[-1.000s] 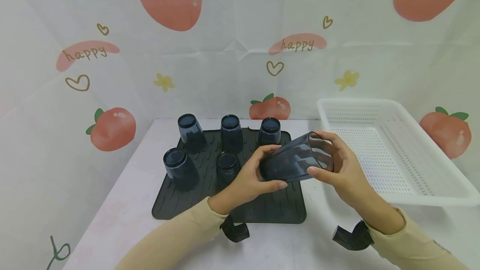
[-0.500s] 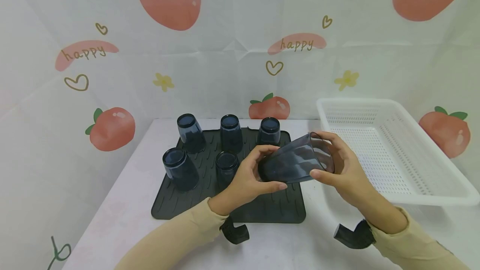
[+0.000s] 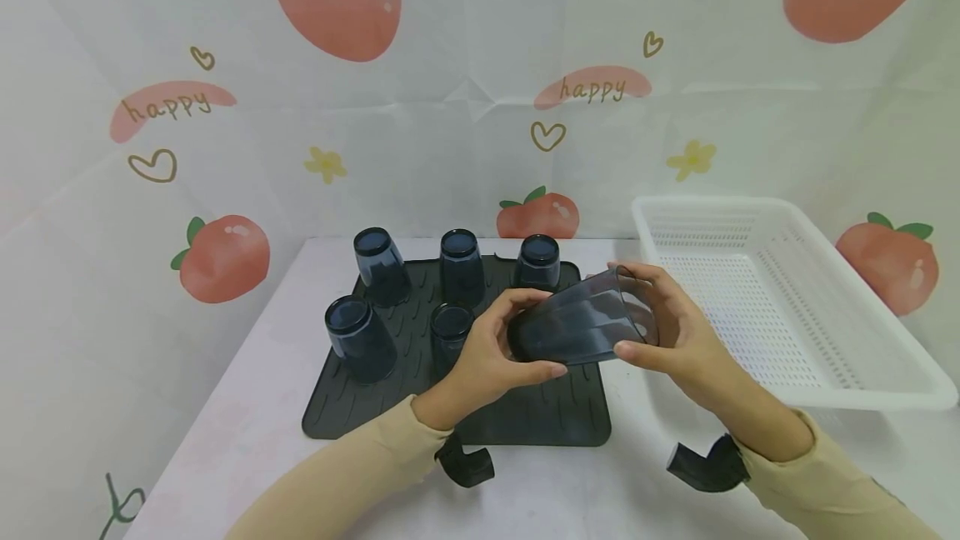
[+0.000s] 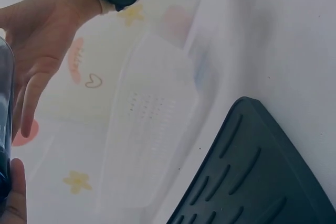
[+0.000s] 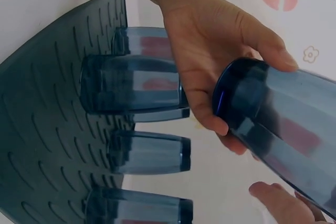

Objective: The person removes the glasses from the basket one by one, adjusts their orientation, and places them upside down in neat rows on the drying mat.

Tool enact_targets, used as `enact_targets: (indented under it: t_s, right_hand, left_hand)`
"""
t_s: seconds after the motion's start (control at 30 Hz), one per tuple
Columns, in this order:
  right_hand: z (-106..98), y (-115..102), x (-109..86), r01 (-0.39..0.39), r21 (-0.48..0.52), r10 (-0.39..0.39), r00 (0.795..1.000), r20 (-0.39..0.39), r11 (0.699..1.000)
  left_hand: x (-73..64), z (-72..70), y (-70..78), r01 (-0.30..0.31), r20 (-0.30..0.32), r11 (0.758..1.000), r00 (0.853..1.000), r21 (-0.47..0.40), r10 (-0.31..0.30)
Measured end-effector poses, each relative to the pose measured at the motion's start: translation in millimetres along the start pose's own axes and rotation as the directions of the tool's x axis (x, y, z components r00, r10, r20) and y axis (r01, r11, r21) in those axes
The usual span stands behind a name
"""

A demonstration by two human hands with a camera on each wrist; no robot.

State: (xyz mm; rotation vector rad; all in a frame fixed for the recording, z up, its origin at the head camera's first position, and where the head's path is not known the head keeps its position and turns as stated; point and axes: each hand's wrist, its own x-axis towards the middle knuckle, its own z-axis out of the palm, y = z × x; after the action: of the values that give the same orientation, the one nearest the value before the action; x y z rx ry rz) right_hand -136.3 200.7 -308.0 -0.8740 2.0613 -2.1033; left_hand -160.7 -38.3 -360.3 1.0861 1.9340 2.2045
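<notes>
A blue-grey drinking glass (image 3: 573,325) is held tilted, almost lying on its side, above the right part of a black drying mat (image 3: 551,419). My left hand (image 3: 483,365) grips its thick base end, thumb below and fingers behind. Around the open rim end curls my right hand (image 3: 690,340), thumb at the front. In the right wrist view the left hand (image 5: 205,51) wraps the dark base of the glass (image 5: 294,124). The left wrist view catches only the glass's edge and the right hand (image 4: 44,40).
Several matching glasses stand upside down on the mat, among them one at the front left (image 3: 363,340) and one at the back right (image 3: 538,261). A white perforated plastic basket (image 3: 862,397) is on the table to the right. Behind hangs a printed cloth (image 3: 450,140).
Both hands and the glass have drifted slightly to the left. The hold on the glass is much the same, and the glasses on the mat have not moved.
</notes>
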Motion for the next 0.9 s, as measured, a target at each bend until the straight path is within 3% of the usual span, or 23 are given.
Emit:
enact_targets:
  t_s: [0.33,0.63,0.9]
  right_hand:
    - [-4,3,3.4,0.054,0.033,-0.056,0.997,0.055,0.998]
    - [-12,-2,-0.5,0.074,-0.036,-0.074,0.997,0.019,0.997]
    - [-24,3,-4.4,0.026,-0.043,-0.026,1.0,-0.001,0.999]
  left_hand:
    - [-3.6,-3.4,3.9,-0.007,-0.003,1.0,1.0,-0.013,0.007]
    - [-4.9,-8.6,1.9,-0.032,-0.027,0.999,0.999,0.012,0.033]
    - [-7.4,-12.9,2.0,-0.036,-0.046,0.999,0.998,0.016,0.037]
